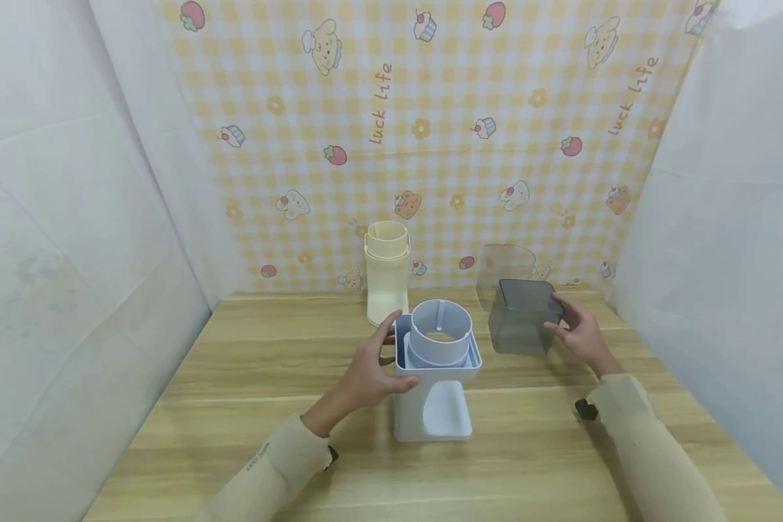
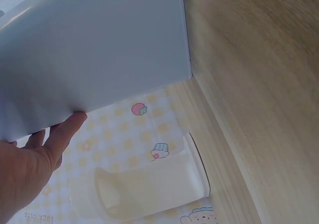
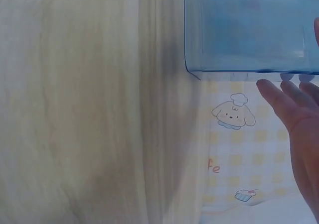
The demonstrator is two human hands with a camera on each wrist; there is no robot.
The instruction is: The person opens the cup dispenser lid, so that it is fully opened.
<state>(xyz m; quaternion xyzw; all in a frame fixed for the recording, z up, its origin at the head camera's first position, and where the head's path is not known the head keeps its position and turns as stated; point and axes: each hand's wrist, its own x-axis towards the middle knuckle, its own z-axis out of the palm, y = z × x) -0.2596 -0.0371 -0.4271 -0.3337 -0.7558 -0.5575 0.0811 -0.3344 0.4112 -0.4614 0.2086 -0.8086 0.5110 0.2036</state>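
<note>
A pale blue dispenser housing (image 1: pixel 436 406) with a round collar (image 1: pixel 440 332) on top stands mid-table. My left hand (image 1: pixel 391 359) grips its left side, thumb on the front face and fingers over the top edge. In the left wrist view the thumb (image 2: pixel 70 127) presses the housing wall (image 2: pixel 99 50). A smoky grey square container (image 1: pixel 520 317) stands to the right. My right hand (image 1: pixel 556 317) holds its right corner, fingers at the rim and thumb on the side. The right wrist view shows the straight fingers (image 3: pixel 284 104) by the container (image 3: pixel 249 30).
A cream cylindrical unit (image 1: pixel 386 272) stands behind the housing and also fills the bottom of the left wrist view (image 2: pixel 149 189). A clear curved cover (image 1: pixel 504 270) stands behind the grey container. The wooden table (image 1: pixel 248 377) is walled by white sheets and a checked backdrop.
</note>
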